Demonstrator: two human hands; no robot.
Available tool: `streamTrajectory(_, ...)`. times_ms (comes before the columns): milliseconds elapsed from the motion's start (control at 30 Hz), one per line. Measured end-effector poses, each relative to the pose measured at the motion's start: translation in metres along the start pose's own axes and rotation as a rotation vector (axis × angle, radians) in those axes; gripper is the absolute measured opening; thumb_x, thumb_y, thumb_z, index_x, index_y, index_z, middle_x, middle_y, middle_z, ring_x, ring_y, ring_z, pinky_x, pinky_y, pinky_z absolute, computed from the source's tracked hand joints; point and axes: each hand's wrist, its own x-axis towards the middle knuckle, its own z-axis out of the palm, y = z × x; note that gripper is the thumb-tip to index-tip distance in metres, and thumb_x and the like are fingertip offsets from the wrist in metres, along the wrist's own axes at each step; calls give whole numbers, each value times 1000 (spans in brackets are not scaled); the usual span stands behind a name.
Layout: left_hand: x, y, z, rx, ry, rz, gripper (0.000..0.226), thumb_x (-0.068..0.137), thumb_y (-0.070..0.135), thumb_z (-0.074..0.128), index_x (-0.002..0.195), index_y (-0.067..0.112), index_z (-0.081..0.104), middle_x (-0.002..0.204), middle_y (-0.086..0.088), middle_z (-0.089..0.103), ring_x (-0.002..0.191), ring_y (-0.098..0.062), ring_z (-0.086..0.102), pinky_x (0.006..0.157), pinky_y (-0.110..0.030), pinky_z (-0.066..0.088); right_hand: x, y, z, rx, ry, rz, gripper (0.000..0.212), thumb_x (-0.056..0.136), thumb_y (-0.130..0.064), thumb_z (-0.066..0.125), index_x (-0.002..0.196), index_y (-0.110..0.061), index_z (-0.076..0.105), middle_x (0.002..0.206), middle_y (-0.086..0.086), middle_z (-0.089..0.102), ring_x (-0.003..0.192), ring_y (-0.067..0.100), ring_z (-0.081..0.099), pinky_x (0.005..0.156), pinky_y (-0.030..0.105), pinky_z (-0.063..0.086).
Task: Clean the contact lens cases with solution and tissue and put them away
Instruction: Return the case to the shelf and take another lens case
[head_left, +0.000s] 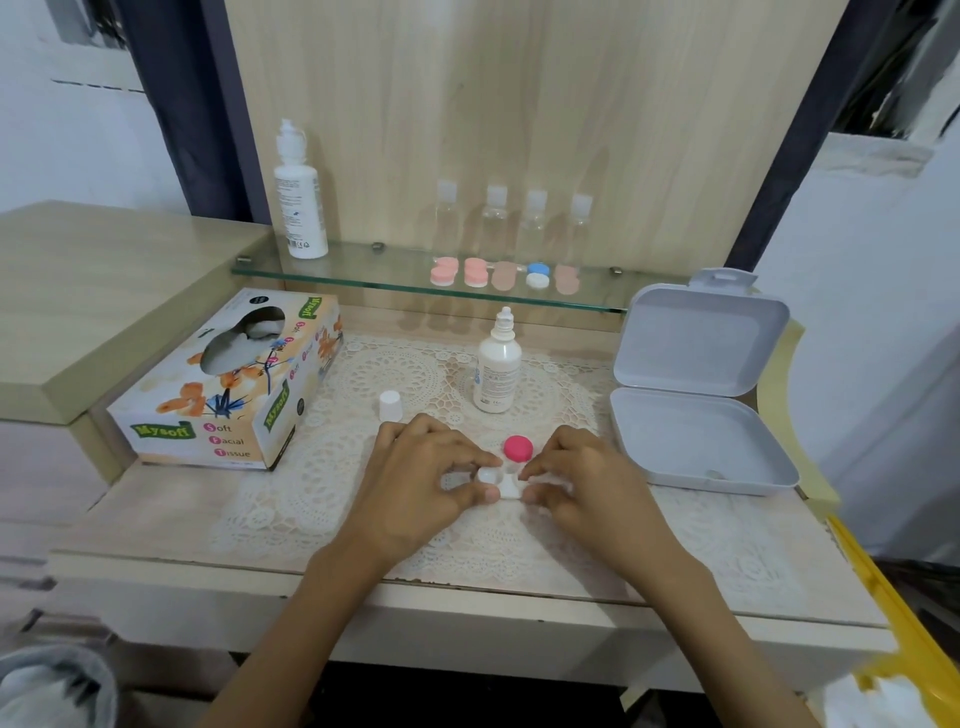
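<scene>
Tissue box (228, 395) and lace mat (374, 374) rest on wooden desk (156, 525).

Your left forearm (296, 639) and right forearm (711, 639) come in from the bottom edge and angle toward each other. Your left hand (426, 480) is palm-down, forefinger and thumb pinching the left end of a white contact lens case (503, 483). Your right hand (584, 486) mirrors it with fingers curled, seemingly pinching the case's right end, though the contact is blurred.
</scene>
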Motion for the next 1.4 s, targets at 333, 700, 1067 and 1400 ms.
streamTrajectory(333, -1, -1, 2, 10, 18, -2, 32, 71, 57, 64, 99, 43, 69, 88, 34, 56, 97, 1, 43, 86, -19, 22, 3, 8, -4, 457, -90, 209, 15, 76, -17, 77, 73, -27, 67, 88, -3, 65, 84, 12, 57, 73, 25, 43)
streamTrajectory(700, -4, -1, 3, 30, 17, -20, 30, 73, 60, 63, 99, 47, 67, 95, 29, 63, 99, 1, 42, 88, -30, 27, 5, 2, 9, 122, -77, -65, 35, 80, -37, 69, 106, -14, 69, 100, -9, 53, 87, 6, 53, 71, 13, 39)
streamTrajectory(1067, -3, 0, 3, 34, 23, -44, 26, 74, 51, 69, 100, 46, 67, 96, 28, 64, 99, 2, 43, 92, -31, 28, 8, 4, 12, 127, 81, -259, 19, 62, -21, 87, 74, -11, 75, 79, 2, 60, 85, 1, 61, 62, 17, 46)
streamTrajectory(1400, -3, -1, 4, 29, 34, -40, 26, 73, 51, 70, 99, 45, 68, 95, 29, 64, 98, 1, 43, 90, -31, 27, 8, 6, 14, 145, 76, -304, 12, 73, -25, 77, 74, -13, 74, 83, 1, 60, 85, 20, 68, 61, 29, 53)
